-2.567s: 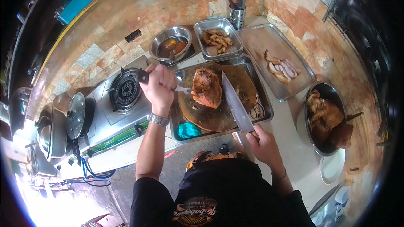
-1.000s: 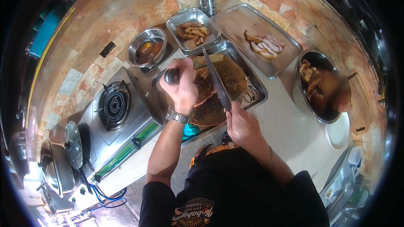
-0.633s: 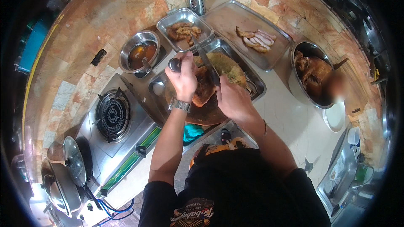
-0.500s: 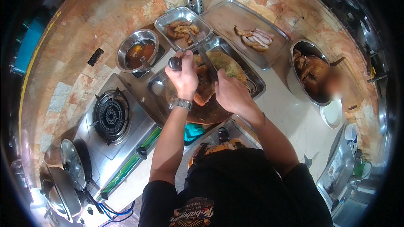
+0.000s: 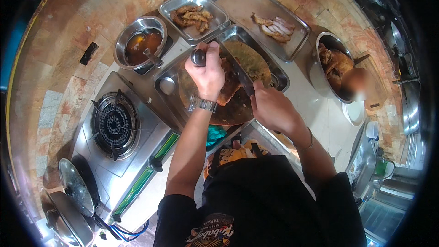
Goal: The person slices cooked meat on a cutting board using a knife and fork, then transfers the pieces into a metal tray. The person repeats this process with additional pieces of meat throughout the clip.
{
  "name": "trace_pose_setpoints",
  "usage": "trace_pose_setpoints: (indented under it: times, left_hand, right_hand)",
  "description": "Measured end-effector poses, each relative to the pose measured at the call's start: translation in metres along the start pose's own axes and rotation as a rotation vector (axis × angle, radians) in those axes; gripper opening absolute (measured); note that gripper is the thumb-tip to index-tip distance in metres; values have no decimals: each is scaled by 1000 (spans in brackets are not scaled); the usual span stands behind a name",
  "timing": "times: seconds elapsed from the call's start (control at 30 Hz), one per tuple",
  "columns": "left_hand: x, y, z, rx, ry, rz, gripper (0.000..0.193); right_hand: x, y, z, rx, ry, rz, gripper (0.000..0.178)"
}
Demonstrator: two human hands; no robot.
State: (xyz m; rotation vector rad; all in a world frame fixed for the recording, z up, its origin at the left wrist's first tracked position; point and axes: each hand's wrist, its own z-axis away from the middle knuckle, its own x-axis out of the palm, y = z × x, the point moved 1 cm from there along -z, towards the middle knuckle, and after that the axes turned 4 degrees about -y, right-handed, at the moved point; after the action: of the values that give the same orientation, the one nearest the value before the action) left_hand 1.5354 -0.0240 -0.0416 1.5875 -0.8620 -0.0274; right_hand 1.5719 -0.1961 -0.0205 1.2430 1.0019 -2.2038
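A piece of browned roast meat (image 5: 227, 92) lies on a round wooden chopping board (image 5: 228, 116), which rests in a metal tray (image 5: 284, 82). My left hand (image 5: 206, 75) is closed around a dark rounded handle (image 5: 198, 57) above the meat; the working end of that tool is hidden. Held in my right hand (image 5: 274, 110), a long knife (image 5: 242, 74) points up and to the left, its blade along the right side of the meat. Whether the edge is in the meat, I cannot tell.
Beyond the board stand a pan of fried pieces (image 5: 224, 18) and a tray with sliced meat (image 5: 292, 55). A bowl of brown sauce (image 5: 120, 57) is at the left, above a gas burner (image 5: 114, 126). At the right is a deep pot (image 5: 317, 75) with roasted meat.
My right hand has drawn back toward the lower right with the knife. My left hand keeps its grip on the dark handle near the meat. The whole view has shifted slightly.
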Motion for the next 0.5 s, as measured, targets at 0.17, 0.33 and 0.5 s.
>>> trace_pose_setpoints:
  times: [0.17,0.33,0.5]
  left_hand:
    - [-6,-5,0,50,-49,-14,23]
    - [-30,-1,-3,43,11,244,17]
    - [-31,6,3,19,113,287,23]
  right_hand:
    - [53,12,-49,-38,280,-86,19]
    - [46,36,-36,93,144,-289,23]
    - [14,32,-20,-35,224,-285,25]
